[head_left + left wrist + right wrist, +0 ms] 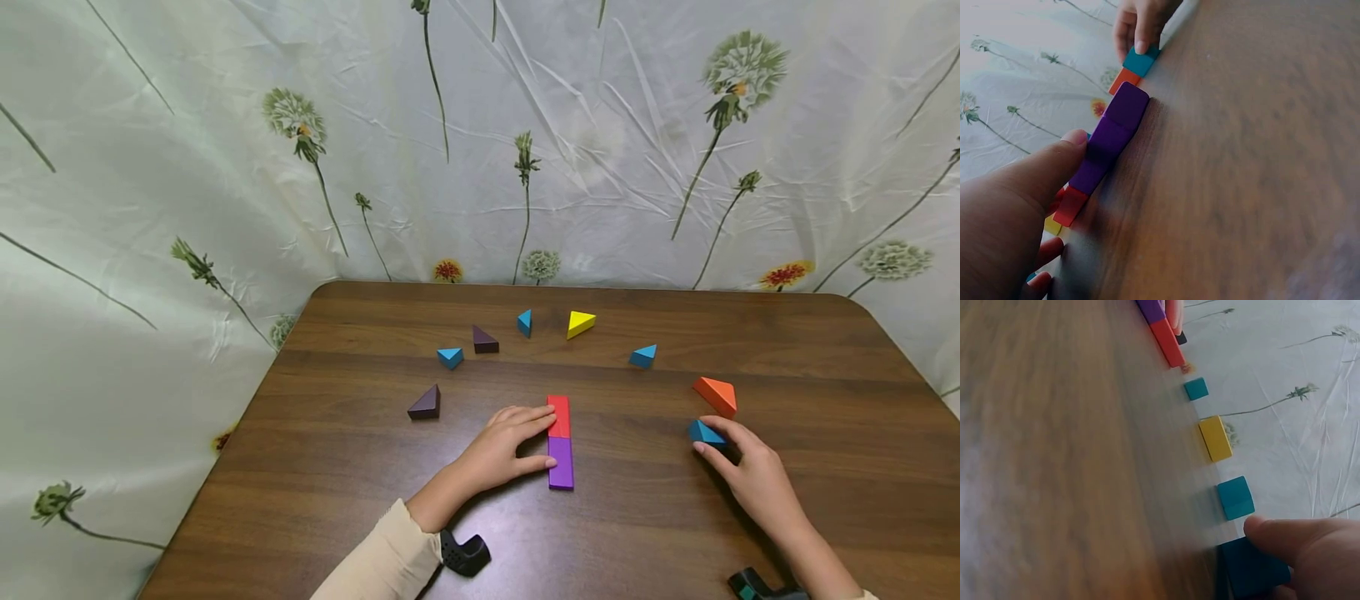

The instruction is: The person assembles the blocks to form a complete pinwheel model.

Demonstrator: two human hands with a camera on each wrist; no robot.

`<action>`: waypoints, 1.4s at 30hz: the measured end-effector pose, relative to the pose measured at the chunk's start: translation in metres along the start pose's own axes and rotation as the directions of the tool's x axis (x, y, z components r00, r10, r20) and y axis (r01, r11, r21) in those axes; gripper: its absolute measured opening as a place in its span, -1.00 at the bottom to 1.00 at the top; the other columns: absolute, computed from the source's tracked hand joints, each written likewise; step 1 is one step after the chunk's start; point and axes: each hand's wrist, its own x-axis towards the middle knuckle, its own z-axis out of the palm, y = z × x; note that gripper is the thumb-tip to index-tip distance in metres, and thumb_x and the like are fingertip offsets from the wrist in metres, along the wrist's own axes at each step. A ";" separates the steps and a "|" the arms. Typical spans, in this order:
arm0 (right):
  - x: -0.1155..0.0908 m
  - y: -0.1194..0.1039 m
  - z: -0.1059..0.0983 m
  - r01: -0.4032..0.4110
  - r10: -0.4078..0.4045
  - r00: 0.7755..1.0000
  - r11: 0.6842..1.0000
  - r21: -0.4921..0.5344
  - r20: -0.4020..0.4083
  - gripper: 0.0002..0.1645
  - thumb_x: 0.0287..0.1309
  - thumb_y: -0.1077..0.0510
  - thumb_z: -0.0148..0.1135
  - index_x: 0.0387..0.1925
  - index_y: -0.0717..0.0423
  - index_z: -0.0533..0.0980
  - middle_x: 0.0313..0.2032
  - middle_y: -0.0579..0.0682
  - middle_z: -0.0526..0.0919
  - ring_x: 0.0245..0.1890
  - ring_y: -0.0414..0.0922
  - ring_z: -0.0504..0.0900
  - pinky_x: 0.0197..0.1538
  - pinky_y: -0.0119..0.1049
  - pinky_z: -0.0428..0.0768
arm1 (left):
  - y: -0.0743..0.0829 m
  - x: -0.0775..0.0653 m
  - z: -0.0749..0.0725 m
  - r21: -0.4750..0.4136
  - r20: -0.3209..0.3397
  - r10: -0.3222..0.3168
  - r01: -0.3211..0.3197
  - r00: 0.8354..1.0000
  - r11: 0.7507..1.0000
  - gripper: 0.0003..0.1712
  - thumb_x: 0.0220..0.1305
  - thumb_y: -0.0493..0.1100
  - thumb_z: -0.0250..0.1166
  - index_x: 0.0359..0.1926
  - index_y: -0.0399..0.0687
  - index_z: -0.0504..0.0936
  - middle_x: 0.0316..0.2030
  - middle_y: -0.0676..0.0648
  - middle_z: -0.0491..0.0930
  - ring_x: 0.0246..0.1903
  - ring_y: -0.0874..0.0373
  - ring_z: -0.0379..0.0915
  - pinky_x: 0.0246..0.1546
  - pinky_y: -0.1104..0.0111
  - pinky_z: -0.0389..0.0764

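Note:
A red block (558, 415) and a purple block (560, 467) lie end to end as one straight strip on the table. My left hand (502, 446) rests at the strip's left side, fingertips on the red block and thumb on the purple one, fingers extended. My right hand (750, 467) pinches a blue triangular block (705, 433) between thumb and fingers, low over the table at the right. Just beyond it lies an orange triangular block (717, 396). In the right wrist view, the thumb presses the edge of the held blue block (1254, 569).
Around the strip, on the wooden table (615, 533), is a loose arc: dark purple triangles (425, 403), blue triangles (451, 357) and a yellow triangle (580, 323). A patterned curtain (600, 167) hangs behind the far edge. Black devices (465, 554) sit by both wrists.

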 end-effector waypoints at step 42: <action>0.067 -0.064 0.022 0.173 -0.171 0.985 0.979 0.109 -0.026 -0.54 -0.03 0.30 0.30 -0.03 0.29 0.44 -0.11 0.19 0.51 -0.22 0.05 0.54 -0.27 -0.06 0.55 | 0.001 0.000 -0.001 -0.019 0.013 -0.008 0.008 1.000 1.000 -0.29 0.14 0.25 0.13 0.25 0.04 0.33 0.25 0.10 0.22 0.18 0.08 0.14 0.20 0.19 0.06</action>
